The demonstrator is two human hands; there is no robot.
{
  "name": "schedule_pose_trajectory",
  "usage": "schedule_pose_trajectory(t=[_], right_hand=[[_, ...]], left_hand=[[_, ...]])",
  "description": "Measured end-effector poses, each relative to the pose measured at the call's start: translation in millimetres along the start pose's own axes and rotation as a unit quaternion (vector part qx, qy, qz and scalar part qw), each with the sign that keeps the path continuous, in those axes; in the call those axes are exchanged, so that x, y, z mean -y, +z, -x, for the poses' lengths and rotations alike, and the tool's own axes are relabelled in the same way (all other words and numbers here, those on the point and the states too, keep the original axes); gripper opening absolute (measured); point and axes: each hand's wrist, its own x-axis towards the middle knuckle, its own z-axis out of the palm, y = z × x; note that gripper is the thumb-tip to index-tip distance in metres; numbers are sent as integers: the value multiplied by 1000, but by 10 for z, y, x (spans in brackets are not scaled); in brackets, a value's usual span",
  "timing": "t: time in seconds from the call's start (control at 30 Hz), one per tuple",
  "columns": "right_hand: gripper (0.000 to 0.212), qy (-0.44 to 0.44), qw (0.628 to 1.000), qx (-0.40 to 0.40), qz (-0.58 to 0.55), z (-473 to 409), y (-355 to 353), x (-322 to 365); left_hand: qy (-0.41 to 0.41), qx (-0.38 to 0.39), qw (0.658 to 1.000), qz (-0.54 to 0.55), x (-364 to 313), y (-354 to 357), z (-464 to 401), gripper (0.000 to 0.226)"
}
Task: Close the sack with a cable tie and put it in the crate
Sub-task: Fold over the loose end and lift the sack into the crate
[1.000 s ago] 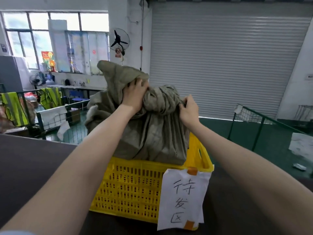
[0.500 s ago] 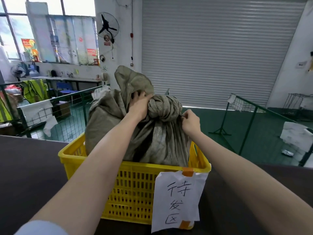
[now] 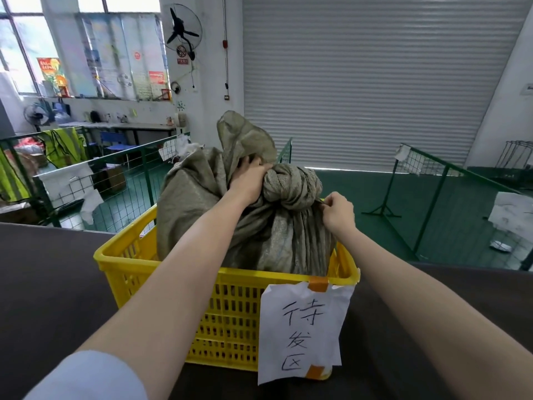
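Sack (image 3: 219,215) and crate (image 3: 161,272) are together in the head view, the only one given: the olive-grey woven sack stands inside the yellow slatted crate on the dark counter (image 3: 49,284), its bulk rising well above the rim. Placement therefore looks as good as done, and what seems left is letting go. Whether a cable tie closes the neck cannot be told; the mouth is gathered into a twisted knot-like bunch, with a loose flap standing up behind it, and no tie shows. The left hand (image 3: 249,180) has its grip wrapped around that bunched neck. The right hand (image 3: 339,212) pinches the cloth just below the bunch on the right side. A paper label (image 3: 302,330) is taped to the crate's front.
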Motion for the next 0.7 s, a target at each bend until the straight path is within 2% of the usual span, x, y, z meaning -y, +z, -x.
schedule_pose_trajectory(t=[0.2, 0.3, 0.43, 0.5, 0.6, 0.7], right_hand=[[7, -35, 999, 16, 26, 103, 72, -9], [11, -59, 997, 17, 42, 148, 112, 14], [16, -61, 996, 23, 64, 125, 141, 10], [15, -69, 994, 57, 64, 127, 200, -45], [12, -110, 987, 118, 29, 200, 367, -64], [28, -145, 973, 181, 24, 345, 527, 37]], left_hand=[[-29, -39, 997, 54, 190, 327, 216, 52], [-85, -3, 991, 103, 358, 469, 310, 44], [-216, 106, 969, 64, 867, 482, 418, 34], [-266, 156, 950, 50, 1088, 587, 651, 48], [-316, 234, 918, 56, 1262, 732, 882, 84], [-284, 283, 916, 31, 1325, 705, 871, 106]])
